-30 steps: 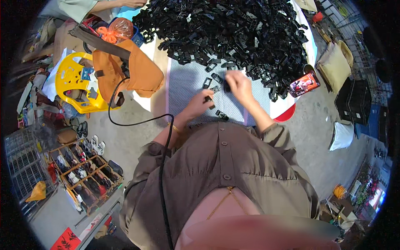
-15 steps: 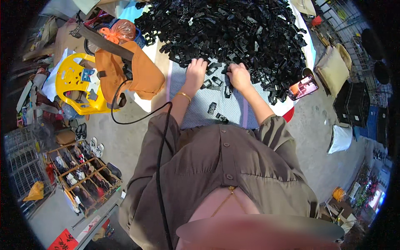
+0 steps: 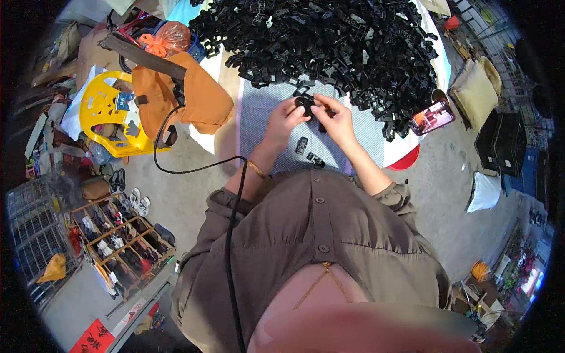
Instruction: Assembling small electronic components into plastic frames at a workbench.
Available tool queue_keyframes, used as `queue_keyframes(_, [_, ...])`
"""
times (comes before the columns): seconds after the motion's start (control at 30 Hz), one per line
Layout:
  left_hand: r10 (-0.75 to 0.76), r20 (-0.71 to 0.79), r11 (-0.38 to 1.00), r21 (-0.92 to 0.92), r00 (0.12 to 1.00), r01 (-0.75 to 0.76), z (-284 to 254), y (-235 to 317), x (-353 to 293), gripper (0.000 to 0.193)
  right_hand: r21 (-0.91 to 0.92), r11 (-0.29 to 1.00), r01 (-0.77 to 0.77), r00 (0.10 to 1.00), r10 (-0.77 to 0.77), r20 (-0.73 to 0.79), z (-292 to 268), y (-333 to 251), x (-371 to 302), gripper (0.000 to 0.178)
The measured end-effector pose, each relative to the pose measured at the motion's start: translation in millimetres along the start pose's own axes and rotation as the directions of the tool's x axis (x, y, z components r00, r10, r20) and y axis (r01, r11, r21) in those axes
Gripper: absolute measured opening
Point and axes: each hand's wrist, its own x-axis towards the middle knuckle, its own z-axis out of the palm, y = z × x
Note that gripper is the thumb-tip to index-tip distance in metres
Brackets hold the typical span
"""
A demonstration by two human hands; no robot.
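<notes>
A large heap of small black plastic parts, buckle-like in shape (image 3: 318,47), covers the far side of the table. In front of it, over a pale patterned mat (image 3: 253,123), my hands are close together. My left hand (image 3: 281,122) is closed, with a black plastic part (image 3: 304,105) pinched between thumb and fingers. Facing it, my right hand (image 3: 337,120) is closed on a black part too, partly hidden by the fingers. Whether the two pieces are joined, I cannot tell. Two loose black parts (image 3: 301,145) lie on the mat nearer to me.
A lit phone (image 3: 432,117) stands at the table's right edge. An orange-brown bag (image 3: 206,103) and a yellow plastic chair (image 3: 109,132) are to the left. A black cable (image 3: 226,235) hangs across my left side. A shoe rack (image 3: 120,247) stands on the floor lower left.
Both hands have drawn back from the heap's edge and come together over the mat, now with black parts in the fingers. Some loose parts near the heap are no longer visible.
</notes>
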Motion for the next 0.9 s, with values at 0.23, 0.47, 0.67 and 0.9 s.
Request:
queue_keyframes(0.23, [0.06, 0.032, 0.978, 0.198, 0.998, -0.065, 5.3, 5.3, -16.5, 0.027, -0.074, 0.993, 0.087, 0.996, -0.086, 0.02, -4.5, -9.9, -23.4, 0.028])
queue_keyframes(0.47, [-0.072, -0.166, 0.997, 0.011, 0.984, 0.074, 0.6, -27.2, -36.8, 0.026, -0.438, 0.773, 0.458, 0.874, -0.483, 0.061, 14.5, 1.7, -42.6, 0.023])
queue_keyframes(0.67, [-0.163, -0.153, 0.987, -0.013, 0.975, 0.163, -18.5, -20.1, -35.6, 0.026, -0.402, 0.721, 0.563, 0.821, -0.543, 0.175, 17.2, 3.9, -34.5, 0.025])
queue_keyframes(0.9, [0.065, 0.271, 0.289, 0.916, 0.96, -0.278, -51.4, -22.6, -26.2, 0.031, -0.561, 0.725, 0.398, 0.901, -0.425, 0.089, -15.6, 22.4, 34.0, 0.014])
